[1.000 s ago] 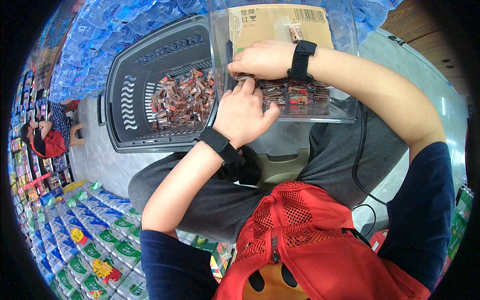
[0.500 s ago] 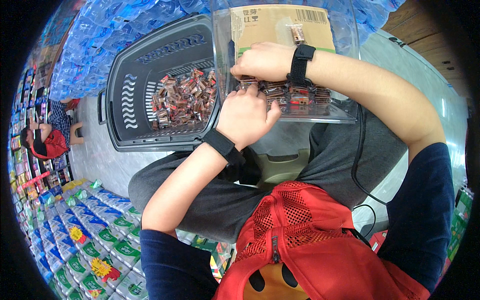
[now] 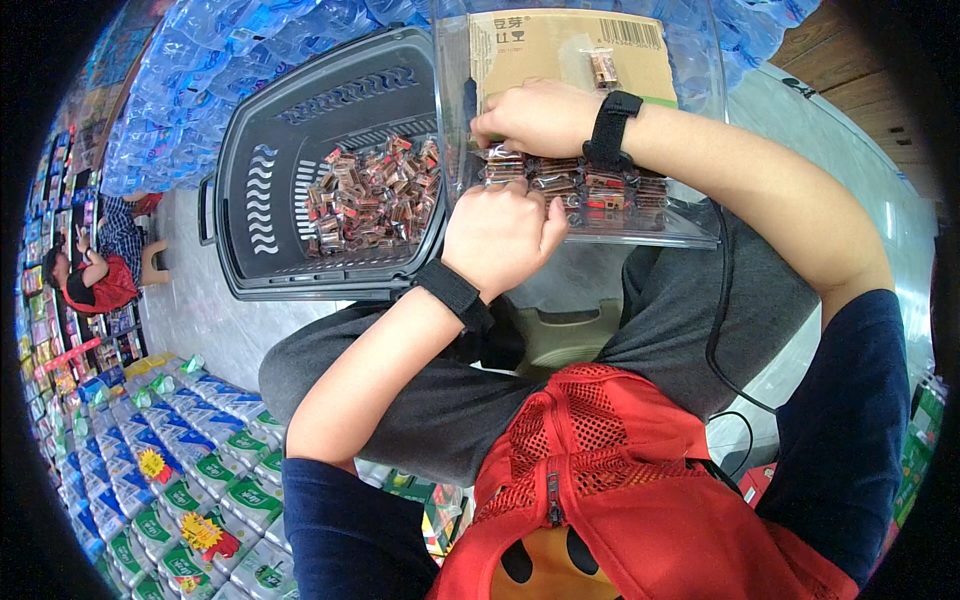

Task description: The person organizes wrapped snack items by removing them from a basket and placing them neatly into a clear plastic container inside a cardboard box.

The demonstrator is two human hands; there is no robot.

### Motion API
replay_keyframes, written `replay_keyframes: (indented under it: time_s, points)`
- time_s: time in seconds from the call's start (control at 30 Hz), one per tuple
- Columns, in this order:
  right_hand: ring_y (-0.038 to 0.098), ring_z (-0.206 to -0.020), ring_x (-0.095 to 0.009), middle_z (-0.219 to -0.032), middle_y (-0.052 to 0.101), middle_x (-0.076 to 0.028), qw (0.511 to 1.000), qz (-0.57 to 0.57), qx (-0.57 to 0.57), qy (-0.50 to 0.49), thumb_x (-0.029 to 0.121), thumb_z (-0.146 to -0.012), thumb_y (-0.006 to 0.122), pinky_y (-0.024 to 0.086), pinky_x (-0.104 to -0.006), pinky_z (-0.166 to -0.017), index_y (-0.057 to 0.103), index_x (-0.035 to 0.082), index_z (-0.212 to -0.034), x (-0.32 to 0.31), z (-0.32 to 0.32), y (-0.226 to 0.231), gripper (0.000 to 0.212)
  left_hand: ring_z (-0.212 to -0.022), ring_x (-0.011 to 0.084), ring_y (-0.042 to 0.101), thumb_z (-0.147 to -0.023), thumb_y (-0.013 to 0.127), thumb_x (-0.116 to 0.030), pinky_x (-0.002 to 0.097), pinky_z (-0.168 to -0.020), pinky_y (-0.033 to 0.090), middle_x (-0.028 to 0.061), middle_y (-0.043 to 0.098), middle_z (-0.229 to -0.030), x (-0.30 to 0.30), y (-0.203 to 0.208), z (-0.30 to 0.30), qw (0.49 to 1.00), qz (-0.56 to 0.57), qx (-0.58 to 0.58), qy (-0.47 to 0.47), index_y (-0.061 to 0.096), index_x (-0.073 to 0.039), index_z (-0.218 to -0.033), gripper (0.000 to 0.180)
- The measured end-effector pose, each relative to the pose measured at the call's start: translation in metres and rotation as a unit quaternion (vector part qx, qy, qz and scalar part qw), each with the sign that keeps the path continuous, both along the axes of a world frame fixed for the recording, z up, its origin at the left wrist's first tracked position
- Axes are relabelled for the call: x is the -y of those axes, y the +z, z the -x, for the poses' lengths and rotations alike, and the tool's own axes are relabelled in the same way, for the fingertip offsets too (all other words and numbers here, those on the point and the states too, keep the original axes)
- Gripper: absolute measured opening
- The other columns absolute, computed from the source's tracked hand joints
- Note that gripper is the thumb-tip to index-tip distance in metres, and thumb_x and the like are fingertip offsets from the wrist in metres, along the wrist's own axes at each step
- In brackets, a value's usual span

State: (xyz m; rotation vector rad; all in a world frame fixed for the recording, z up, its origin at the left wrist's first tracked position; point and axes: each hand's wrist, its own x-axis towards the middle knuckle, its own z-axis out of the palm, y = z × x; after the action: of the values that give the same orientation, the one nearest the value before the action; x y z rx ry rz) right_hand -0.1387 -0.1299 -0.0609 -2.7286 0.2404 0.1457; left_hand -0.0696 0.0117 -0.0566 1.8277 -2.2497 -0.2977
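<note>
A clear plastic box (image 3: 640, 240) stands before me, with rows of small clear-wrapped brown snacks (image 3: 605, 190) along its near side. Over the left end of these rows hovers my right hand (image 3: 545, 120), its fingers bent downward and slightly apart, with no packet visible in them. My left hand (image 3: 500, 235) lies at the box's near left corner. Its fingers curl over the packets and their tips are hidden, so what they hold does not show. Farther back in the box are a tan cardboard piece (image 3: 560, 50) and a single wrapped snack (image 3: 603, 68) lying on it.
A dark grey basket (image 3: 222, 240) with a heap of the same snacks (image 3: 370, 195) adjoins the box on the left. Blue-tinted bottle packs (image 3: 180, 110) line the back. Stacked cartons (image 3: 225, 480) fill the lower left. Another person (image 3: 95, 270) is beside the far-left shelves. A black cable (image 3: 718, 310) hangs at the right.
My right hand has lifted a little off the snack rows, uncovering packets at their left end. My left hand's fingers have curled in more. The whole view has shifted slightly.
</note>
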Motion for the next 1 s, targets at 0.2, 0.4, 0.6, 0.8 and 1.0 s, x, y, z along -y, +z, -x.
replay_keyframes:
  time_s: [0.2,0.4,0.6,0.8,1.0]
  points:
    - [0.055,-0.085,-0.030,-0.086,0.055,-0.011,0.996,0.005,0.026,-0.089,0.011,-0.068,0.063,0.044,-0.0388,-0.071,0.052,0.006,-0.088,0.002,-0.004,-0.012,0.023,-0.058,0.0313,0.055,-0.083,0.042,-0.024,0.0396,-0.058,0.045,0.0151,0.054,-0.062,0.002,0.001,0.001,1.000,-0.002,0.002,0.001,0.055,-0.001,-0.061,0.034]
    - [0.055,-0.084,-0.030,-0.085,0.056,-0.012,0.990,-0.007,-0.012,-0.139,0.009,-0.067,0.063,0.044,-0.0387,-0.069,0.052,0.005,-0.082,-0.005,-0.008,-0.006,0.019,-0.057,0.0310,0.055,-0.082,0.043,-0.023,0.0395,-0.056,0.045,0.0146,0.054,-0.061,0.001,0.000,0.001,1.000,0.001,0.005,0.000,0.055,-0.002,-0.059,0.033]
    - [0.057,-0.081,-0.030,-0.085,0.056,-0.013,0.988,0.006,-0.021,-0.151,0.007,-0.067,0.061,0.045,-0.0385,-0.068,0.055,0.005,-0.079,-0.007,-0.011,-0.007,0.013,-0.056,0.0309,0.055,-0.082,0.044,-0.023,0.0396,-0.055,0.045,0.0144,0.054,-0.061,0.001,-0.001,0.001,1.000,0.020,-0.001,-0.002,0.054,-0.002,-0.059,0.032]
    - [0.057,-0.079,-0.029,-0.083,0.057,-0.012,0.988,0.028,-0.043,-0.148,0.008,-0.066,0.061,0.045,-0.0383,-0.067,0.056,0.005,-0.079,-0.006,-0.015,-0.006,0.014,-0.057,0.0309,0.055,-0.082,0.044,-0.023,0.0394,-0.056,0.045,0.0143,0.054,-0.061,0.001,0.000,0.001,1.000,0.006,-0.002,0.001,0.055,-0.002,-0.061,0.031]
    - [0.057,-0.078,-0.029,-0.082,0.057,-0.011,0.986,0.033,-0.054,-0.153,0.009,-0.064,0.063,0.045,-0.0381,-0.065,0.055,0.006,-0.074,-0.006,-0.016,-0.008,0.013,-0.058,0.0306,0.055,-0.081,0.044,-0.022,0.0392,-0.056,0.045,0.0142,0.054,-0.061,0.001,0.001,0.001,1.000,0.009,-0.010,-0.001,0.055,-0.002,-0.061,0.031]
